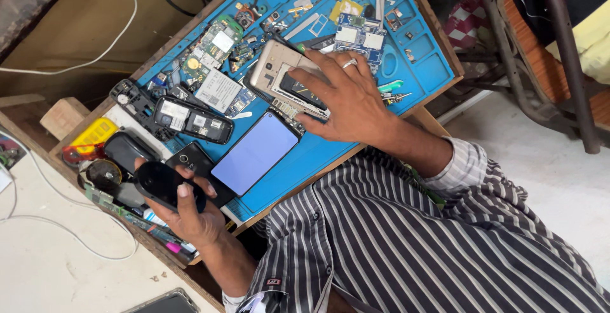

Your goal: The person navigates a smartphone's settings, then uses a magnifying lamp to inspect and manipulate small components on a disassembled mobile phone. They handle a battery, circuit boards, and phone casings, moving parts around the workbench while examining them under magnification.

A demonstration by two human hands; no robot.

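Note:
My right hand, with a ring on one finger, lies palm down on a gold phone whose back is opened, on the blue repair mat. My left hand holds a black oval device above the mat's near left corner. Between the two hands a phone with a lit pale blue screen lies flat. A dark phone lies beside it, partly under my left fingers.
Green circuit boards and a blue board lie among small parts on the mat. A black opened phone and a yellow object sit at the left. White cables cross the wooden bench. Another phone lies at the bottom edge.

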